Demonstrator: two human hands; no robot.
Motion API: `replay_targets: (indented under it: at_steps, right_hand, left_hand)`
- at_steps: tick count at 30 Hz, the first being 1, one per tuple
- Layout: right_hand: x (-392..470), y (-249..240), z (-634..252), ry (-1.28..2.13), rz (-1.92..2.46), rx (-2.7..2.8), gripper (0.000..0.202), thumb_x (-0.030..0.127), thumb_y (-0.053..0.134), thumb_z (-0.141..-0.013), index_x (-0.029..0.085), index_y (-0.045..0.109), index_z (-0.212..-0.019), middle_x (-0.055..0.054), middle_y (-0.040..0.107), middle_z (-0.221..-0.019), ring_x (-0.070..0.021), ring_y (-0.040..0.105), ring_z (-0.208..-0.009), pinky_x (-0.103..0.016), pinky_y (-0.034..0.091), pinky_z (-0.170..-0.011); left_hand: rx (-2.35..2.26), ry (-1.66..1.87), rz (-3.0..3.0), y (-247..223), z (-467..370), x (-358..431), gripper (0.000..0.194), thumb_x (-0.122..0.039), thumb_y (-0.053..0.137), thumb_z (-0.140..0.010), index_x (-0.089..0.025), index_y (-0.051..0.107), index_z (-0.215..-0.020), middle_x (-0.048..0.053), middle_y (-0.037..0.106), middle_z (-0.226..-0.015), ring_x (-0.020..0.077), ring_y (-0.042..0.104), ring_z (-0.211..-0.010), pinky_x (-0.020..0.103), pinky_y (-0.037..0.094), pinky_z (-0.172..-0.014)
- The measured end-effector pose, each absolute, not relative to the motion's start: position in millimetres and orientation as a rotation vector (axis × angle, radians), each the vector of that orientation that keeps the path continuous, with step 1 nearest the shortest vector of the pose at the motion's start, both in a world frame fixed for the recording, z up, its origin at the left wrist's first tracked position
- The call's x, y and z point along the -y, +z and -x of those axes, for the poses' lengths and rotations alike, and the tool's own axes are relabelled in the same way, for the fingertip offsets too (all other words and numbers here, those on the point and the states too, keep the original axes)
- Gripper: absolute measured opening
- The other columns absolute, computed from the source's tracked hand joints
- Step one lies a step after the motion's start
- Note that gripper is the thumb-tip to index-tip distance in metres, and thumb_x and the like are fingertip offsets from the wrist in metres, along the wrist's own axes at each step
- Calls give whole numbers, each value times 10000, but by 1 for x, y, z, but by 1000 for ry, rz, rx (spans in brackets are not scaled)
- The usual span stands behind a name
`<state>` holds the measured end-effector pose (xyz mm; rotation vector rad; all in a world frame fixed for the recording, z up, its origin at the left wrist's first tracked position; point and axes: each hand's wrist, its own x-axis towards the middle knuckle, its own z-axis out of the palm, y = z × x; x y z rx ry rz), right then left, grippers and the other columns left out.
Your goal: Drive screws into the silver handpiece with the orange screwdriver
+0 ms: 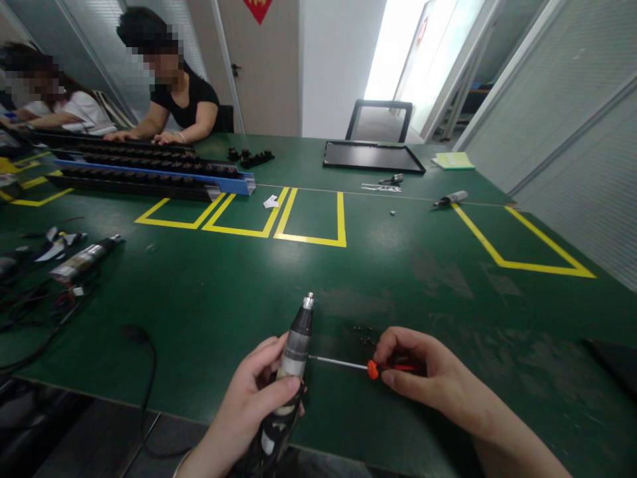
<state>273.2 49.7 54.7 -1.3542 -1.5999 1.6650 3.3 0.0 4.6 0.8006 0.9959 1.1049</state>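
Observation:
My left hand is wrapped round a cylindrical electric screwdriver, its metal nose pointing up and away. In my right hand is the red and black handle of a thin screwdriver. Its shaft points left, and the tip meets or overlaps the side of the electric tool's body; whether it sits in the casing cannot be made out. Several small dark screws lie on the green table just beyond my right fingers.
Another electric screwdriver and black cables lie at the left. Long rails with black parts stand at the back left, near two seated people. A black panel and a grey tool lie farther back.

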Motion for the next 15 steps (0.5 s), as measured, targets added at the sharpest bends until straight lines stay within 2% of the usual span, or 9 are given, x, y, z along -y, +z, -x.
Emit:
replay_targets:
  at_steps: [3, 6, 8, 10, 13, 15]
  right_hand:
    - [-49, 54, -272, 1651, 1342, 1629, 197, 241, 767, -735, 182, 599, -822, 4, 621, -786, -140, 547, -702, -261, 437, -640]
    - [-48, 53, -271, 1637, 1316, 1627, 244, 310, 765, -787, 198, 577, -896, 7, 611, -820, -146, 555, -734, -256, 470, -641]
    - [-48, 53, -270, 1698, 1358, 1546, 245, 392, 688, -852, 214, 551, -949, 9, 616, -802, -149, 568, -694, -239, 465, -557]
    - [-47, 52, -270, 1756, 1443, 1474, 244, 427, 616, -879, 222, 520, -971, 18, 629, -738, -131, 544, -584, -207, 398, -455]
    - [-48, 53, -268, 1736, 1486, 1498, 260, 409, 647, -844, 220, 500, -947, 28, 651, -670, -93, 467, -496, -191, 319, -427]
    - [-49, 54, -268, 1692, 1439, 1512, 277, 380, 697, -802, 217, 506, -918, 27, 651, -678, -93, 469, -522, -202, 340, -459]
  left_hand:
    - [-984, 1101, -802, 4, -3, -1, 408, -321, 875, -769, -284, 807, -1170, 7, 610, -877, 144, 666, -620, 231, 580, -537]
    - [-986, 1100, -810, 4, -4, -1, 399, -320, 871, -774, -286, 808, -1166, 4, 605, -863, 145, 664, -623, 234, 583, -541]
    - [-988, 1101, -811, 4, -4, -2, 398, -324, 874, -768, -284, 812, -1159, 6, 607, -868, 146, 659, -627, 234, 583, -537]
    - [-990, 1100, -815, 5, -4, -2, 406, -330, 877, -760, -280, 813, -1158, 9, 608, -871, 147, 655, -628, 236, 583, -533]
    - [-993, 1098, -831, 5, -3, -3, 412, -333, 875, -761, -277, 811, -1165, 8, 604, -857, 149, 654, -624, 238, 584, -531]
    - [-988, 1100, -833, 5, -3, -2, 417, -330, 872, -765, -279, 807, -1174, 8, 605, -857, 151, 655, -627, 237, 583, -530]
